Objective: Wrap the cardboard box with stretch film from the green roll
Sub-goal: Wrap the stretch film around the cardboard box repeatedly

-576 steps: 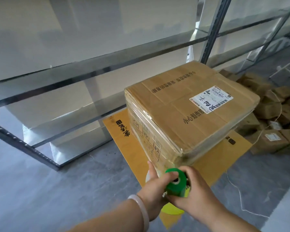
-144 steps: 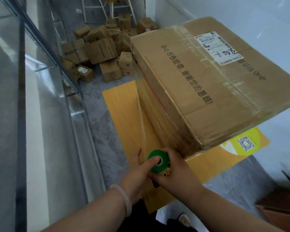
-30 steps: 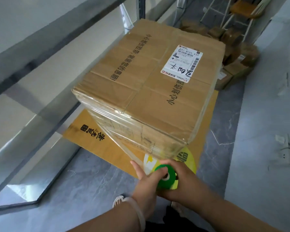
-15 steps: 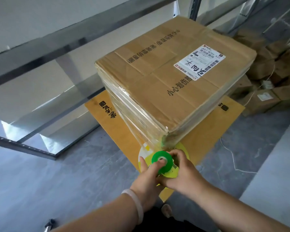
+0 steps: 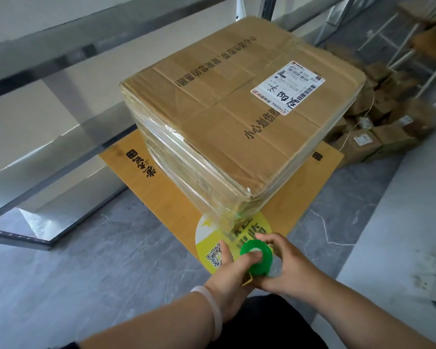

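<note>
A large cardboard box [image 5: 237, 117] with a white shipping label stands on a flat orange cardboard sheet [image 5: 166, 197] on the floor. Clear stretch film covers its near side faces, bunched in layers. The green roll [image 5: 258, 260] is low at the box's near corner, upright, with film stretched from it to that corner. My left hand [image 5: 224, 273] grips the roll from the left, a finger pressed on its top. My right hand [image 5: 285, 265] wraps around it from the right.
A metal shelving rack [image 5: 61, 137] runs along the left, close to the box. A heap of small cardboard boxes [image 5: 378, 122] lies behind on the right, with stools [image 5: 418, 28] beyond. A thin white cord [image 5: 322, 222] trails over the grey floor.
The view has swung around the box, which now looks larger and closer. Both hands and the roll have dropped lower and sit further from the near corner, with more film drawn out.
</note>
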The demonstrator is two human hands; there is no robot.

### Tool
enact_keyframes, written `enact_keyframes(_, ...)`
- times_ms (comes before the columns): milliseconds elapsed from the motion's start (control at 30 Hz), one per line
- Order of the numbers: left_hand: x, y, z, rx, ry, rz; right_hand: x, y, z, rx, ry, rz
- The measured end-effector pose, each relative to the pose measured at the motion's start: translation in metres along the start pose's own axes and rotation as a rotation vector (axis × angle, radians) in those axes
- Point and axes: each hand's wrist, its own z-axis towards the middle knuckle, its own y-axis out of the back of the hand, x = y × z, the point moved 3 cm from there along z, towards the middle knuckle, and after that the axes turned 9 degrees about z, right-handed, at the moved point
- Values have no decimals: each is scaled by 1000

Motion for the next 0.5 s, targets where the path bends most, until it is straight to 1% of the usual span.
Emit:
enact_keyframes(67,0,-3,3,4,-8,-12,-1,3,0,35,-9,-27)
enact_keyframes(133,-1,-10,4,24,-9,-43,0,8,0,57,19,-36)
enact_keyframes(267,-4,-23,17,54,-64,-90,-3,26,11,6,125,-107)
enact_keyframes(333,-3,-29,26,40,-92,-82,-9,34,20,-4,149,-130)
enact_keyframes(500,3,-51,44,-48,-41,1,-20,58,46,109,183,-205)
